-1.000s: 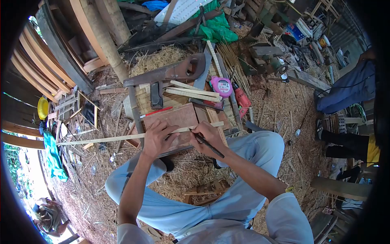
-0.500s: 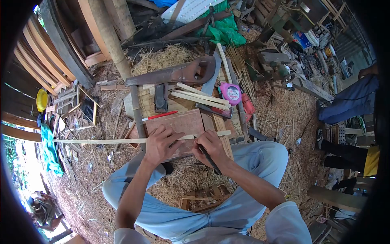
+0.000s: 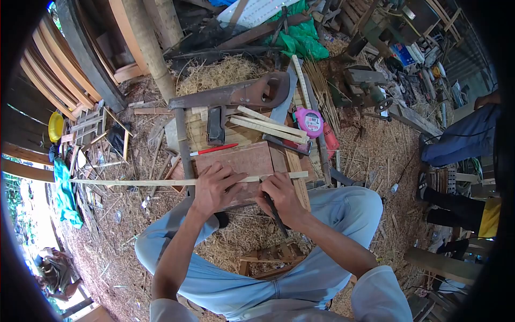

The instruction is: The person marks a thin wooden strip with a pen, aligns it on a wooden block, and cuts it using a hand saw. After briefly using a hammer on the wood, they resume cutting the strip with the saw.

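Pale wood strip [image 3: 145,182], matt brown board [image 3: 241,161], rusty saw [image 3: 225,96].

The strip [image 3: 134,182] is pale yellow, the board [image 3: 241,161] under it reddish brown, and the pen [image 3: 276,212] black. The pencil [image 3: 214,149] is red, the tape measure [image 3: 310,121] pink, the saw [image 3: 230,95] rust-brown, the trousers [image 3: 343,204] light blue, and the tarp [image 3: 303,40] bright green.

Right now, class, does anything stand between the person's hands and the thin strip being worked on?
Nothing visible does. The left hand presses on the strip, which lies across the wooden board, and the right hand holds a dark tool with its tip at the strip. The red pencil lies farther off, clear of both.
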`<state>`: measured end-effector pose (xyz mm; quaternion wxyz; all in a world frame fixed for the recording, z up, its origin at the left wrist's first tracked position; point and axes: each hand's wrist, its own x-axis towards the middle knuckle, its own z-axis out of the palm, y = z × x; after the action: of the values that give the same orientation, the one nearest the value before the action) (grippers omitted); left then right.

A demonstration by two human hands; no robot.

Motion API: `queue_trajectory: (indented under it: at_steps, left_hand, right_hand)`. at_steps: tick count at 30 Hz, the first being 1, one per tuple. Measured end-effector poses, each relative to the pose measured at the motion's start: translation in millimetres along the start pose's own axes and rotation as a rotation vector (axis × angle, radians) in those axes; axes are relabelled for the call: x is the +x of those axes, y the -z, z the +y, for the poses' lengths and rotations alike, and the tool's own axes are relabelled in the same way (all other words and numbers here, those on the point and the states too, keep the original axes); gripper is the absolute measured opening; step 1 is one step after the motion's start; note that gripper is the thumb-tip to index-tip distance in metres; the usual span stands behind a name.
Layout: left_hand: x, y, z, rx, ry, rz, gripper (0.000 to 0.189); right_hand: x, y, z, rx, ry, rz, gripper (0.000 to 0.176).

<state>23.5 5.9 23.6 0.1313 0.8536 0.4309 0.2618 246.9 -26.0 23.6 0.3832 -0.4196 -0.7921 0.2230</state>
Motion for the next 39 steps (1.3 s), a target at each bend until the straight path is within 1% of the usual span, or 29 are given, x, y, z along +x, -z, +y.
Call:
queue_trajectory:
  at_steps: [3,5,6,8,12,14,15,17,18,21,23,24,25,27,28,29,31,33,36,37,39]
  left_hand:
    - [-0.7,-1.3,-2.0,0.005,-0.014,0.006,0.032]
    - [-0.6,-1.4,-2.7,0.002,-0.016,0.008,0.033]
    - [-0.6,-1.7,-2.8,-0.004,-0.016,0.008,0.033]
    - [-0.4,-0.7,-1.0,-0.001,-0.014,0.01,0.032]
    - [0.4,0.2,-0.5,0.004,-0.013,0.014,0.031]
    - [-0.2,-0.6,-1.5,0.001,-0.01,0.009,0.031]
    - [-0.5,-1.6,-1.8,-0.002,-0.008,0.005,0.031]
    - [-1.5,-2.4,-2.4,0.006,-0.014,0.003,0.031]
    - [-1.3,-1.7,-3.6,0.02,-0.022,0.002,0.031]
    - [-1.6,-3.0,-4.8,0.004,-0.021,0.006,0.031]
    - [-0.8,-1.5,-2.8,0.003,-0.009,-0.001,0.03]
    - [0.2,0.4,-2.2,0.0,-0.001,-0.012,0.03]
    - [0.5,0.8,-2.7,0.008,0.0,0.0,0.03]
    - [0.4,-1.7,-5.1,-0.009,-0.025,0.017,0.028]
    - [0.2,-1.6,-5.4,0.0,-0.029,0.029,0.028]
    - [-0.2,-1.2,-5.6,-0.019,-0.021,0.012,0.028]
    - [2.8,-1.2,-8.9,-0.025,-0.022,0.003,0.027]
    - [6.8,-0.8,-13.1,-0.181,-0.017,0.0,0.026]
    - [28.6,9.7,-26.4,-0.193,-0.014,0.032,0.027]
    - [40.3,14.3,-26.5,-0.183,-0.022,0.035,0.027]
    - [64.0,20.7,-26.1,-0.032,-0.026,0.066,0.029]
  right_hand:
    - [1.0,1.1,-1.2,0.064,0.008,-0.007,0.027]
    - [-1.9,-2.4,3.5,0.071,0.013,0.075,0.028]
    - [-2.6,-3.3,4.4,0.071,0.013,0.074,0.028]
    - [-3.0,-5.4,5.7,0.107,-0.043,0.129,0.028]
    - [-0.6,-8.8,7.6,0.09,-0.045,0.137,0.027]
    - [2.6,-4.7,3.5,0.034,-0.009,0.068,0.026]
    - [3.4,-1.2,0.1,0.033,-0.009,0.066,0.026]
    - [4.4,6.2,-6.0,0.028,0.016,-0.053,0.026]
    - [1.2,5.2,-2.2,0.027,0.023,-0.053,0.026]
    - [-4.5,1.7,4.7,0.077,0.043,-0.005,0.022]
    - [7.0,9.0,-3.4,0.113,-0.115,0.214,0.015]
    - [12.7,13.5,-2.6,0.031,-0.131,0.222,0.017]
    - [17.1,17.9,-0.1,0.031,-0.116,0.222,0.017]
    - [23.3,25.8,6.7,-0.113,0.002,0.101,0.022]
    - [22.9,29.0,6.8,-0.169,-0.012,0.048,0.024]
    - [20.3,29.4,9.6,-0.171,0.002,0.055,0.024]
    - [13.1,24.2,21.0,-0.029,-0.007,-0.069,0.026]
    - [4.6,15.4,34.5,0.003,0.033,-0.057,0.027]
    - [-1.2,1.4,52.1,0.069,0.01,-0.025,0.026]
    - [-0.2,1.9,52.6,0.083,0.035,-0.007,0.026]
    - [0.5,4.4,49.8,0.095,0.07,0.012,0.026]
